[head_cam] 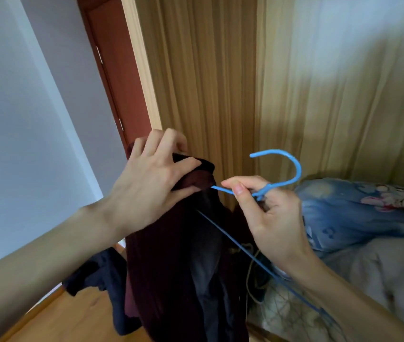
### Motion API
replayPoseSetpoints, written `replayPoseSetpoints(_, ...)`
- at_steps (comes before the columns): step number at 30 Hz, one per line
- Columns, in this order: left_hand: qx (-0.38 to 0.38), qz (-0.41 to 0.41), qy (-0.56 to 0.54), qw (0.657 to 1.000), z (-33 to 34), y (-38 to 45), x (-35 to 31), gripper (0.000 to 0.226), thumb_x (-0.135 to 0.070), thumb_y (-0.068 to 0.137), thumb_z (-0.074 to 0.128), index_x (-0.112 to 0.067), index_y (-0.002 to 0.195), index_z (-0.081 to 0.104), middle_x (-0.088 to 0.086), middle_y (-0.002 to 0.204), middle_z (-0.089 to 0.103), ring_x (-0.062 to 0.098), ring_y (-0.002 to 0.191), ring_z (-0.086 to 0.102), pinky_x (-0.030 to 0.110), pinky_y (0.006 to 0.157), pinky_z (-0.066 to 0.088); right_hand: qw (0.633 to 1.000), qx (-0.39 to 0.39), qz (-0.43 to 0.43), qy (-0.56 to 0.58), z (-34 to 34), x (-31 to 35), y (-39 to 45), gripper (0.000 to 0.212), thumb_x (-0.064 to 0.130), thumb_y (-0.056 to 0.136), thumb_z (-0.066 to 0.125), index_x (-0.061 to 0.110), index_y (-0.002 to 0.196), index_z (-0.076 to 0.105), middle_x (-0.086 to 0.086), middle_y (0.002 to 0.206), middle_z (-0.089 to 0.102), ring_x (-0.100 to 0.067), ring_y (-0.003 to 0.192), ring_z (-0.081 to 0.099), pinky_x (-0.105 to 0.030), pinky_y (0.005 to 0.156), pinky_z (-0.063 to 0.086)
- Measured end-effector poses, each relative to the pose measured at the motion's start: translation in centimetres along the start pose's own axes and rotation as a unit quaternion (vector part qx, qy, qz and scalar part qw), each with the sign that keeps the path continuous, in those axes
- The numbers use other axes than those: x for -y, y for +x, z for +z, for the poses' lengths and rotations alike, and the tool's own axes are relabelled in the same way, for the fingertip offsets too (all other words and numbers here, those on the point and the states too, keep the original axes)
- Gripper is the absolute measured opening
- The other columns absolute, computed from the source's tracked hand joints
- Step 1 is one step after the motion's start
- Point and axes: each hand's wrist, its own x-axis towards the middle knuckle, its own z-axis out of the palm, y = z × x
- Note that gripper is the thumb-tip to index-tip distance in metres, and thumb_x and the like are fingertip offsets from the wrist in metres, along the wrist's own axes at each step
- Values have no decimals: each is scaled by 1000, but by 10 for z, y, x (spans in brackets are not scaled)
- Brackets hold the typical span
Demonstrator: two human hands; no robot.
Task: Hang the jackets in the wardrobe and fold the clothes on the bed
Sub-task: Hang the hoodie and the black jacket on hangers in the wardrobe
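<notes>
A dark maroon jacket (171, 262) hangs in front of me, its lower part reaching toward the floor. My left hand (151, 183) grips its top edge near the collar. My right hand (267, 213) holds a blue wire hanger (292, 166) at the neck just below the hook, thumb and fingers curled round it. One hanger arm runs left into the jacket's collar; the other slants down along my right forearm. The hook points up and to the left.
Beige curtains (220, 82) fill the background. A bed (378, 267) with a grey cover and a blue patterned pillow (356, 213) lies at the right. Dark clothes (102, 275) hang at the lower left over a wooden floor (77, 317). A reddish door frame (117, 70) stands at the left.
</notes>
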Motion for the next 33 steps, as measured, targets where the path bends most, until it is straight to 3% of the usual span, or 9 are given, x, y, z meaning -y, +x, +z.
replayPoseSetpoints(6,149,153,-53,976,-20,17,37,34,-42,107,47,-22,128,63,-5,108,58,20,93,65,34,84,38,996,76,26,26,0,-12,6,18,16,102,62,26,101,78,17,96,77,-10,89,73,-23,79,54)
replayPoseSetpoints(10,83,172,22,981,-18,48,33,29,-36,102,54,-16,121,64,-2,99,65,27,88,68,44,96,38,992,59,69,85,5,-28,11,20,19,107,57,23,102,76,15,52,51,-10,46,43,-18,51,33)
replayPoseSetpoints(13,67,167,54,982,-6,47,14,32,-40,99,47,-16,112,64,-4,93,67,28,89,68,42,107,28,993,35,67,87,2,-32,13,20,20,107,57,24,103,76,14,47,44,-10,42,35,-18,49,30)
replayPoseSetpoints(16,114,141,9,983,6,35,4,31,-39,98,41,-16,102,61,-3,91,63,25,88,65,38,100,39,997,16,48,66,3,-27,10,20,11,104,61,23,101,77,21,57,58,-2,49,48,-9,55,35)
replayPoseSetpoints(19,161,129,-37,978,13,18,-1,26,-35,99,39,-16,98,57,-2,89,59,23,83,60,41,91,48,998,21,39,46,8,-24,-1,20,12,102,64,27,100,77,15,88,76,-11,77,70,-25,70,52)
replayPoseSetpoints(21,166,129,-45,977,19,5,1,33,-40,105,35,-16,102,58,-3,90,58,20,82,59,37,91,47,996,40,58,48,11,-25,-6,17,15,102,64,25,101,78,6,89,77,-21,81,71,-33,73,54)
replayPoseSetpoints(26,131,120,-26,984,40,-17,1,35,-45,108,41,-15,105,59,-1,91,58,20,78,57,32,79,43,990,72,94,79,23,-24,-10,16,11,101,65,15,103,80,19,92,77,1,86,70,-8,78,47)
replayPoseSetpoints(30,115,110,-66,985,45,-25,7,33,-40,109,43,-14,106,62,-1,91,59,20,78,58,28,78,43,975,159,113,105,18,-16,1,16,11,102,64,12,108,78,21,72,70,1,64,64,-8,62,45)
replayPoseSetpoints(33,130,100,-96,982,46,-33,13,43,-41,112,35,-11,111,66,1,92,63,22,79,62,39,78,52,902,315,217,199,4,-13,28,31,23,103,63,22,134,67,13,64,51,-3,54,47,-16,52,39)
